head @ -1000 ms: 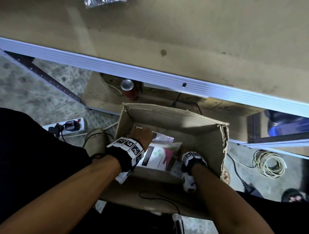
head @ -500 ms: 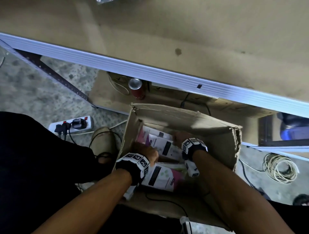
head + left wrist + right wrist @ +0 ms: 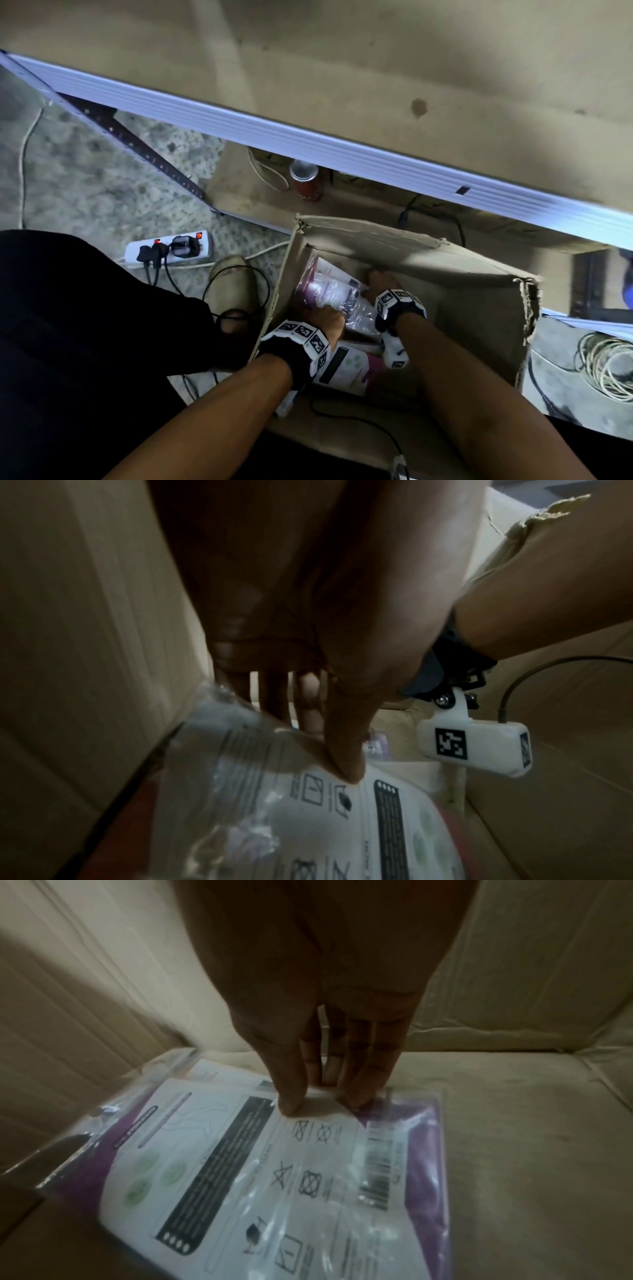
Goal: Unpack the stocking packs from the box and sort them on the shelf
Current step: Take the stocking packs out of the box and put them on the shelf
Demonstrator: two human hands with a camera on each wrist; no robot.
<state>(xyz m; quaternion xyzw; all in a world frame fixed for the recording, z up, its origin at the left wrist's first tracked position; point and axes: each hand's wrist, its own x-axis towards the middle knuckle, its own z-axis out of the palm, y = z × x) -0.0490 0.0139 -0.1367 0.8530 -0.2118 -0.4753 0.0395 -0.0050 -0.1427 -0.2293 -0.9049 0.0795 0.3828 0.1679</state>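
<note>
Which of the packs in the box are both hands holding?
The upper pack, purple-edged in shiny plastic, nearer the shelf. The left hand and right hand pinch it. The other pack lies untouched below the wrists.

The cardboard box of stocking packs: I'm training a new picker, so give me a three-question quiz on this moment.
1. True or false: both hands are inside the cardboard box.
2. What does the right hand pinch? A) the red can B) the far edge of a plastic-wrapped stocking pack C) the coiled cable
3. Fill in: the left hand's thumb presses on a ____ on the box's left side.

Key:
1. True.
2. B: thumb and fingers pinch the stocking pack.
3. The second pack. The red can stands outside the box, under the shelf.
</note>
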